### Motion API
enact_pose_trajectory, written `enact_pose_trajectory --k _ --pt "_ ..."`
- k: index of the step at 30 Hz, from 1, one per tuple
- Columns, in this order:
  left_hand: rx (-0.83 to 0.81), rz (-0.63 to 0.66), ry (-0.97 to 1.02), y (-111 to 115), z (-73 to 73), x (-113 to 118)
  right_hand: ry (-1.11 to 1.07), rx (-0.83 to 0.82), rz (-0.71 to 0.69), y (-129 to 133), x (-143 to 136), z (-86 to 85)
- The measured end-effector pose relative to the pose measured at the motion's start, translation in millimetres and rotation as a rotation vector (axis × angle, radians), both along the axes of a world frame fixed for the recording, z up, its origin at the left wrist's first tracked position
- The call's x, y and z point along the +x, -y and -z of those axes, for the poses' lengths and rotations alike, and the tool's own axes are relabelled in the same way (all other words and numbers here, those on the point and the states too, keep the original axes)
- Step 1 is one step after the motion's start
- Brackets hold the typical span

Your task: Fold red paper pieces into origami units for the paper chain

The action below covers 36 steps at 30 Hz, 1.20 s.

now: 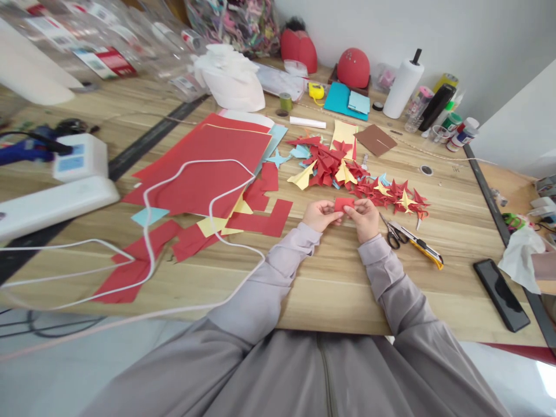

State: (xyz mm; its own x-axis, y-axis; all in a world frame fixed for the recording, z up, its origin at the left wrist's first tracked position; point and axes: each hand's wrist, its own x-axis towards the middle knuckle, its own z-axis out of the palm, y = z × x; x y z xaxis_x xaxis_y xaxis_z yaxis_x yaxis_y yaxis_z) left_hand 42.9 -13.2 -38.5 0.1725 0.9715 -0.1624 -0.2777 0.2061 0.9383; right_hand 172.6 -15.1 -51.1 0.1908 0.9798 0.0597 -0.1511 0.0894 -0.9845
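A small red paper piece (344,204) is pinched between both hands above the wooden table. My left hand (322,215) holds its left side, and my right hand (364,219) grips the right side with the thumb on its face. Just beyond the hands lies a heap of folded red, yellow and blue paper shapes (325,164), with red and yellow paper stars (406,200) to its right. Black-handled scissors (394,235) and a yellow utility knife (423,248) rest right of my right hand.
Large red sheets (204,162) and red strips (260,223) lie at left, crossed by a white cable (211,214). A power strip (56,200) sits far left, a black phone (501,294) at right. Bottles (463,136) and a white roll (403,87) stand at the back right.
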Motion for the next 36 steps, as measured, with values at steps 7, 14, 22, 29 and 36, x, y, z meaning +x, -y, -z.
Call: enact_pose_trajectory --k 7,14,22,29,36 --pt "0.008 0.023 -0.001 -0.6 2.4 -1.5 -0.020 0.004 -0.018 -0.2 0.6 -0.1" --pt "-0.028 0.027 0.067 -1.2 3.0 -3.0 -0.030 0.008 0.000 -0.9 1.3 0.4" --pt "-0.066 0.031 0.117 -2.8 3.1 -3.1 -0.001 0.022 0.014 -2.4 2.2 2.0" --pt "-0.013 0.001 0.042 -1.6 1.9 -0.9 0.002 0.023 0.020 -2.1 1.7 0.4" --pt "-0.030 -0.010 0.073 -0.2 0.2 -0.9 -0.039 0.033 0.004 -2.2 1.6 0.7"
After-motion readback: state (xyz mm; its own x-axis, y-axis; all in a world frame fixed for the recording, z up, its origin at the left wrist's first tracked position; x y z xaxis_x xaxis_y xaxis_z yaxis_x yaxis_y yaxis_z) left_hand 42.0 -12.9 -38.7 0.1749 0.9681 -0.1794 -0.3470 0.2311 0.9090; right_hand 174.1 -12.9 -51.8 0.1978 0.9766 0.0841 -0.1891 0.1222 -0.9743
